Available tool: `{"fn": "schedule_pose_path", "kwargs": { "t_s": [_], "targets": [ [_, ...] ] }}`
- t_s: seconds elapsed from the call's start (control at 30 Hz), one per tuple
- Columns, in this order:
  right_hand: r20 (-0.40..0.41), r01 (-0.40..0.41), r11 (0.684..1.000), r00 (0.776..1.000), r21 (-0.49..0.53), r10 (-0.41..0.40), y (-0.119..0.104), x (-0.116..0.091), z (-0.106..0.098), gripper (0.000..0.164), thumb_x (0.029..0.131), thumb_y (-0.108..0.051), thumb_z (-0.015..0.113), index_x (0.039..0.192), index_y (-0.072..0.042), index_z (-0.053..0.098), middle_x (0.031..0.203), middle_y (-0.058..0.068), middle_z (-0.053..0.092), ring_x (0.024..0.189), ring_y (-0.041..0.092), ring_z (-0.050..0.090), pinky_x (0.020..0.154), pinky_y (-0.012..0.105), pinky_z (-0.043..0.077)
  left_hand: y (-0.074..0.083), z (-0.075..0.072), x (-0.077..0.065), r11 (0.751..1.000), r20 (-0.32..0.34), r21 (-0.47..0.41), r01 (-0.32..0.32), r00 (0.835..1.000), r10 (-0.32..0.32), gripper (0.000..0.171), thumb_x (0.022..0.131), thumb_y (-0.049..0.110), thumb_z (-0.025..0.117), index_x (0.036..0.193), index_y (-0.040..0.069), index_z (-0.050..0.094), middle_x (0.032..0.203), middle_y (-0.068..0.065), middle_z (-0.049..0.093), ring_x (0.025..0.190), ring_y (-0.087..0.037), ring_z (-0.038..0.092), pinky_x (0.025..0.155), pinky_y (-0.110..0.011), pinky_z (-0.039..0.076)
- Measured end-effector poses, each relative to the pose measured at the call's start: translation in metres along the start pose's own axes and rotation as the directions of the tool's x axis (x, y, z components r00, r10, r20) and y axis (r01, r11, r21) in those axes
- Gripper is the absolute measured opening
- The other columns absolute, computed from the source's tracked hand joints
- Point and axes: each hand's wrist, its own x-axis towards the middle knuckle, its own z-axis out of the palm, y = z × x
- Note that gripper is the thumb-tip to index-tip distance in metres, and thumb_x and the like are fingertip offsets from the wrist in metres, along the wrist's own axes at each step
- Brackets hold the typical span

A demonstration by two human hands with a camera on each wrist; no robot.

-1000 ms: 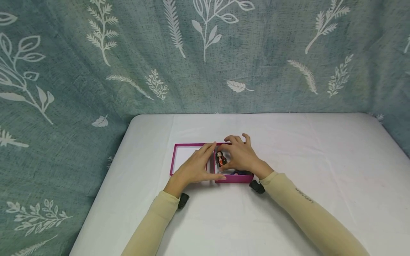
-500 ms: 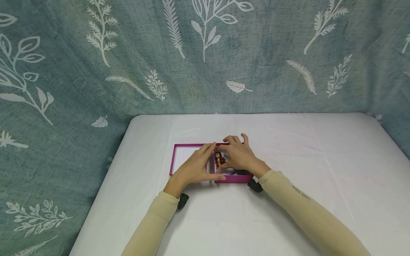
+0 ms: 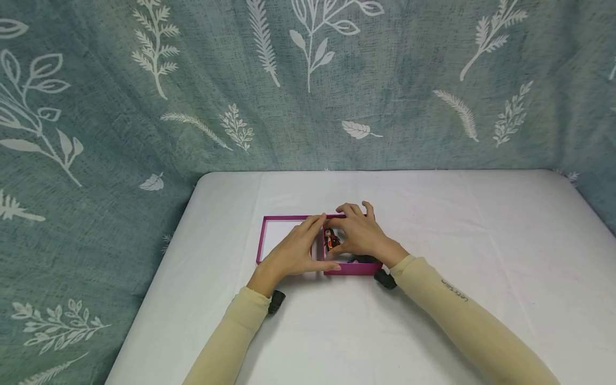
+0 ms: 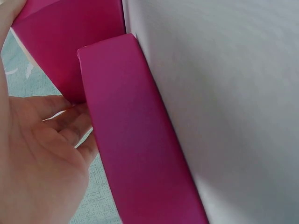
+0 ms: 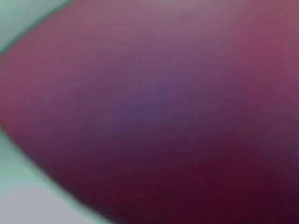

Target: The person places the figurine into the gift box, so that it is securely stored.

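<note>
Two magenta-edged box parts lie side by side in the head view: a shallow tray, likely the lid [image 3: 261,240], and a deeper box [image 3: 353,269]. My left hand [image 3: 291,254] spans the box's left end, thumb at the front wall and fingertips at the back, holding it; the left wrist view shows its magenta wall [image 4: 70,42]. Inside the box at the left is a small dark-haired figurine [image 3: 331,240] in orange and black. My right hand [image 3: 361,235] reaches in, thumb and index finger at its two ends, apparently pinching it. The other right fingers are raised.
A dark purplish item [image 3: 362,259] lies in the box beneath my right hand, mostly hidden. White cloth covers the table [image 3: 433,310], and a green leaf-patterned curtain [image 3: 409,107] hangs behind. The right wrist view is a magenta blur.
The figurine and my right thumb and index finger have shifted very slightly left towards the box's left wall. My left hand stays in place.
</note>
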Motion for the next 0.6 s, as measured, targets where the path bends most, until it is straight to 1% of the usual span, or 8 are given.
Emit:
{"fn": "schedule_pose_path", "kwargs": {
  "t_s": [0.23,0.37,0.6],
  "targets": [
    [0.009,0.016,1.0,1.0,0.013,-0.016,0.0006,-0.0015,-0.0017,0.076,0.061,-0.057,0.086,0.125,-0.021,0.068,0.14,0.017,0.051,0.133,0.036,0.042,0.111,0.069,0.014,0.0011,-0.0004,0.0,1.0,0.009,-0.004,0.018,1.0,-0.018,0.115,0.073,0.069,0.072,0.158,0.012,0.019,0.159,-0.003,0.028,0.142,-0.026,0.036,0.114,-0.047,0.036],
    [0.016,0.02,1.0,1.0,0.018,-0.02,0.001,-0.001,-0.0019,0.075,0.061,-0.056,0.086,0.126,-0.022,0.068,0.14,0.017,0.051,0.134,0.036,0.042,0.111,0.069,0.013,0.0014,-0.0002,-0.0001,1.0,0.008,-0.003,0.017,1.0,-0.017,0.115,0.073,0.069,0.072,0.158,0.012,0.019,0.158,-0.002,0.029,0.142,-0.026,0.036,0.114,-0.047,0.036],
    [0.0,0.025,0.999,1.0,0.027,-0.025,0.0016,-0.0019,-0.002,0.074,0.06,-0.056,0.086,0.123,-0.021,0.069,0.139,0.017,0.052,0.135,0.035,0.042,0.111,0.07,0.014,0.0013,0.0001,-0.0002,1.0,0.005,0.003,0.013,1.0,-0.013,0.114,0.073,0.07,0.072,0.158,0.014,0.018,0.158,-0.001,0.029,0.142,-0.024,0.036,0.114,-0.046,0.036]
  ]
}}
